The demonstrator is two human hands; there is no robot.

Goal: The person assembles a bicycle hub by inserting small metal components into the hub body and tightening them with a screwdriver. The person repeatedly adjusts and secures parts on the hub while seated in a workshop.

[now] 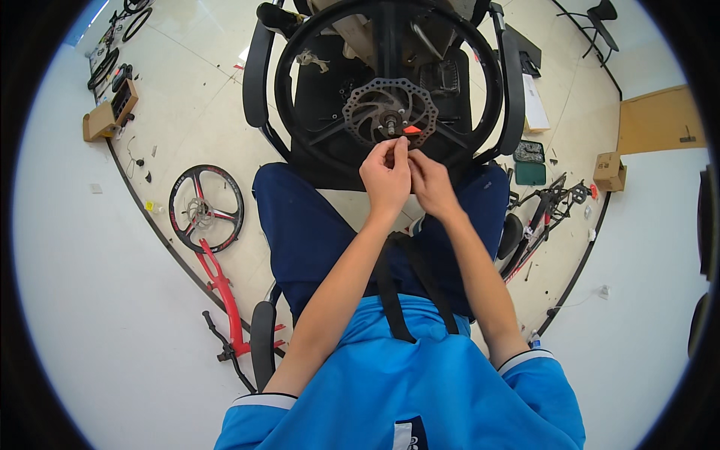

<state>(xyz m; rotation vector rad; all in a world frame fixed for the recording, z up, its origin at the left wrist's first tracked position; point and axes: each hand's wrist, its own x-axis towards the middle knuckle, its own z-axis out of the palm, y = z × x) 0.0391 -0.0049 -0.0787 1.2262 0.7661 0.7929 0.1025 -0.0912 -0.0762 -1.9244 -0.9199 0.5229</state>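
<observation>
A black three-spoke bicycle wheel (389,45) lies across the armrests and seat of a black office chair in front of me. A perforated metal brake disc (360,112) is at its centre, around the hub axle (391,124). At the disc's near edge, my left hand (387,180) is closed in a pinch. My right hand (435,187) is closed right beside it, fingertips almost meeting. Whatever they pinch is too small or hidden to name. A small orange-red piece (412,130) shows against the disc just beyond my fingertips.
Small loose parts and a clear tray (439,78) lie on the chair seat under the wheel. Chair armrests (512,86) flank it. Left on the floor are another wheel (207,208) and a red frame (225,292); right, a green case (530,172) and bicycle parts (551,206).
</observation>
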